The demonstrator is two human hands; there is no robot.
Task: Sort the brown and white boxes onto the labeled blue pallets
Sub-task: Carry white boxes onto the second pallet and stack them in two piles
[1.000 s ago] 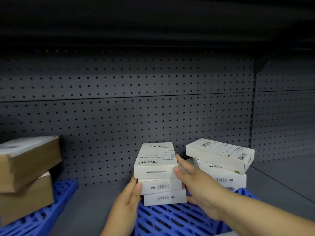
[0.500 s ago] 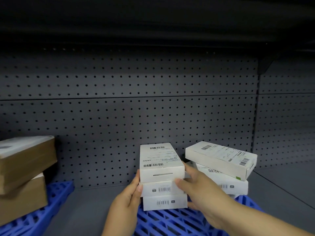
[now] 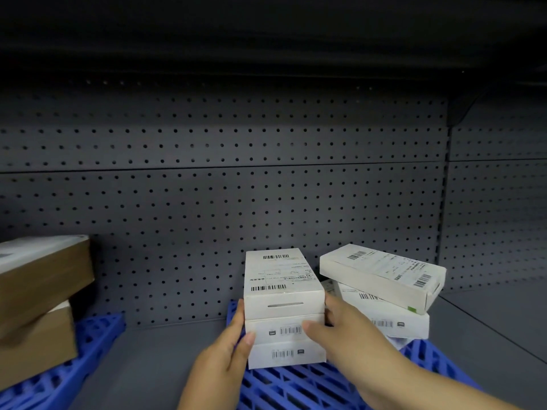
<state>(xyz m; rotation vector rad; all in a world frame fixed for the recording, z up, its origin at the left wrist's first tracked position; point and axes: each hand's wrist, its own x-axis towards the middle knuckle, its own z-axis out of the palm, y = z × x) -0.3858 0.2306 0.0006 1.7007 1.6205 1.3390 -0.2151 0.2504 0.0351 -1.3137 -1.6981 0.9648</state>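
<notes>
Three white boxes stand stacked on the right blue pallet point(image 3: 296, 386): a top box point(image 3: 281, 276), a middle box point(image 3: 284, 331) and a bottom box point(image 3: 287, 355). My left hand point(image 3: 225, 356) presses flat against the stack's left side, fingers straight. On the other side, my right hand point(image 3: 349, 341) grips the stack, thumb across the middle box's front and fingers along its right side. Two brown boxes, an upper point(image 3: 44, 276) and a lower point(image 3: 35, 344), sit askew on the left blue pallet point(image 3: 88, 341).
A second pile of white boxes stands right of my hands, its top box point(image 3: 381, 273) turned askew over a lower one point(image 3: 393, 318). A grey pegboard wall point(image 3: 207, 202) closes the back. Grey shelf floor point(image 3: 165, 359) lies between the pallets.
The top white box has turned square with the two boxes under it. Both hands have closed in on the stack's sides, the right thumb sliding onto the middle box's front.
</notes>
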